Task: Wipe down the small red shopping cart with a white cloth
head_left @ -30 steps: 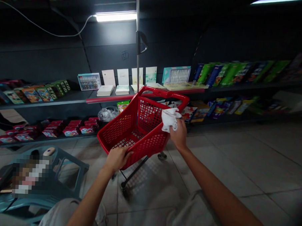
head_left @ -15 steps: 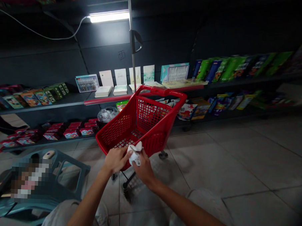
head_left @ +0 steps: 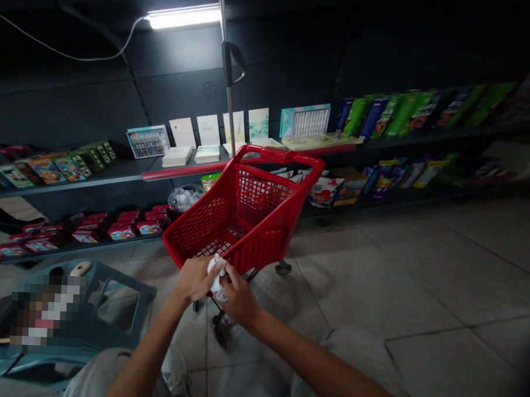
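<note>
A crumpled white wipe (head_left: 216, 273), perhaps tissue or thin cloth, is bunched between my two hands at the near edge of a red plastic shopping cart (head_left: 263, 245). My left hand (head_left: 195, 278) is closed, its thumb pressed on the wipe and its fingers by the cart's near rim. From the other side, my right hand (head_left: 239, 298) pinches the wipe, fingers curled. Part of the wipe is hidden by the fingers. The cart's basket has a grid of holes, and a tall metal pole (head_left: 229, 100) rises behind it.
Shelves behind the cart hold standing booklets (head_left: 207, 130), green bags (head_left: 403, 115) and red boxes (head_left: 123, 230). A grey-blue plastic stool (head_left: 144, 304) stands at left with a blurred item on top. A light tube (head_left: 185, 16) shines above. Tiled floor (head_left: 397, 274) extends right.
Both hands have shifted slightly left with the wipe, which is now more tucked between the fingers. The whole view has drifted a little; the cart appears slightly further left.
</note>
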Motion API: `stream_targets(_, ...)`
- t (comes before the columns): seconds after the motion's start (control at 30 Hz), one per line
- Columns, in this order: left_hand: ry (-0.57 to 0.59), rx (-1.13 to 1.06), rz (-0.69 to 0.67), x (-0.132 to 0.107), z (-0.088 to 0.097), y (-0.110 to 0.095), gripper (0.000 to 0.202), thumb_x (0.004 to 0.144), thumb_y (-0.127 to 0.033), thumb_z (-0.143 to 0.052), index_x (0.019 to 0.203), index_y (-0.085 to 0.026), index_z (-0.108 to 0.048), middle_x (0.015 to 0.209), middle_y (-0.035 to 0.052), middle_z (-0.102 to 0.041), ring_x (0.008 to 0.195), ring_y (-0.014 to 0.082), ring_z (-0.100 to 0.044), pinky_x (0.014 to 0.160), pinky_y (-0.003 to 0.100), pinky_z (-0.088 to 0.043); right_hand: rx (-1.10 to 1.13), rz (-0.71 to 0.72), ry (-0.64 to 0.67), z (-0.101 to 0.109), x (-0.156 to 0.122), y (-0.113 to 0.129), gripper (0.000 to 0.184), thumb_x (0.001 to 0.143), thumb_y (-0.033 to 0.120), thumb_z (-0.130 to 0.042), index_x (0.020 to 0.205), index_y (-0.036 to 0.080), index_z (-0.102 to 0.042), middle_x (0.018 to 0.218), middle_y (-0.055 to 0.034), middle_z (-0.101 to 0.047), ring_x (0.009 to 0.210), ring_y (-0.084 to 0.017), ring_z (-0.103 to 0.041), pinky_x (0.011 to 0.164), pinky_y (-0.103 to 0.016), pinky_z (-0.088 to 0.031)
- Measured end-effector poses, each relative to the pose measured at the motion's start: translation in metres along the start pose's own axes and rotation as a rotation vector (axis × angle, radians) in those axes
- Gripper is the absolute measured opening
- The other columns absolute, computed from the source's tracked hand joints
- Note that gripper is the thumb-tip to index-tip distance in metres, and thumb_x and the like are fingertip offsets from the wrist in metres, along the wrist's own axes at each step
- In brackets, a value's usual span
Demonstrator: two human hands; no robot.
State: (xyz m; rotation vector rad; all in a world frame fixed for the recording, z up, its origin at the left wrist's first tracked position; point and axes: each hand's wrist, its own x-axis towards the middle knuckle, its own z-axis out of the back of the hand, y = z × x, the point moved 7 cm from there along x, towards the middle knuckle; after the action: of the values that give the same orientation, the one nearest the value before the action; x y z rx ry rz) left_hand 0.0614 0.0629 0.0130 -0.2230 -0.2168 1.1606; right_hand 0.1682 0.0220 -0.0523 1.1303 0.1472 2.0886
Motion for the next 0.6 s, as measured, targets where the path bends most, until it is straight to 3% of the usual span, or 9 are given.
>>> stream_targets(0.13,0.010,-0.004,-0.023,-0.001,0.002,0.004,0.058,0.105,-0.054,-0.016,0.084,-0.022,-0.060,0.084,0.0070,-0.071,0.081,0.0218,-0.066,0.073,0.030,-0.039,-0.083,0.182,0.107,-0.006,0.004,0.005,0.015,0.098,0.021,-0.059,0.108,0.020,-0.071,0.120,-0.0102,-0.068,0.113,-0.024,-0.064,0.096,-0.035,-0.059)
stream_targets(0.23,0.012,-0.006,-0.016,-0.001,0.005,0.009,0.057,0.105,-0.053,-0.017,0.082,-0.022,-0.058,0.082,0.0051,-0.070,0.079,0.0205,-0.066,0.072,0.029,-0.038,-0.182,0.234,0.214,0.008,0.012,-0.016,0.014,0.099,0.019,-0.059,0.106,0.022,-0.071,0.111,-0.0075,-0.070,0.108,-0.023,-0.063,0.092,-0.033,-0.057)
stream_targets(0.4,0.018,0.014,0.010,0.001,0.008,0.013,0.058,0.105,-0.057,-0.018,0.074,-0.022,-0.054,0.072,0.0028,-0.065,0.069,0.0182,-0.061,0.066,0.028,-0.034,-0.246,-0.056,0.208,0.067,0.032,-0.088,0.026,0.091,0.006,-0.058,0.109,0.022,-0.068,0.115,-0.0083,-0.067,0.111,-0.023,-0.059,0.097,-0.034,-0.052)
stream_targets(0.6,0.004,0.023,-0.011,0.001,0.009,0.009,0.057,0.106,-0.057,-0.022,0.076,-0.023,-0.057,0.073,0.0019,-0.066,0.070,0.0171,-0.062,0.067,0.027,-0.035,-0.289,-0.385,-0.035,0.123,0.043,-0.151,0.025,0.088,0.008,-0.049,0.104,0.019,-0.065,0.113,-0.0109,-0.064,0.109,-0.023,-0.060,0.096,-0.030,-0.047)
